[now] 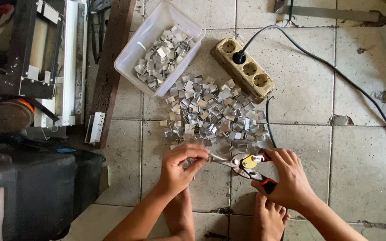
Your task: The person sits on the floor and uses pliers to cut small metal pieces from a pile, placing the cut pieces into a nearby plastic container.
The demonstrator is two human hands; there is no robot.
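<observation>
Bare floor tiles [362, 151] lie open to the right, crossed only by a black cable [336, 69]. Ahead, a heap of metal clips [213, 114], a white tub [157, 44] and a power strip [245, 68] block the way. Machinery [32, 58] and a black bin [41, 192] wall off the left.

Soft, even daylight lit the tiled floor [354, 156]; shadows were faint, the dark machine [23, 49] left of it stayed dim.
</observation>
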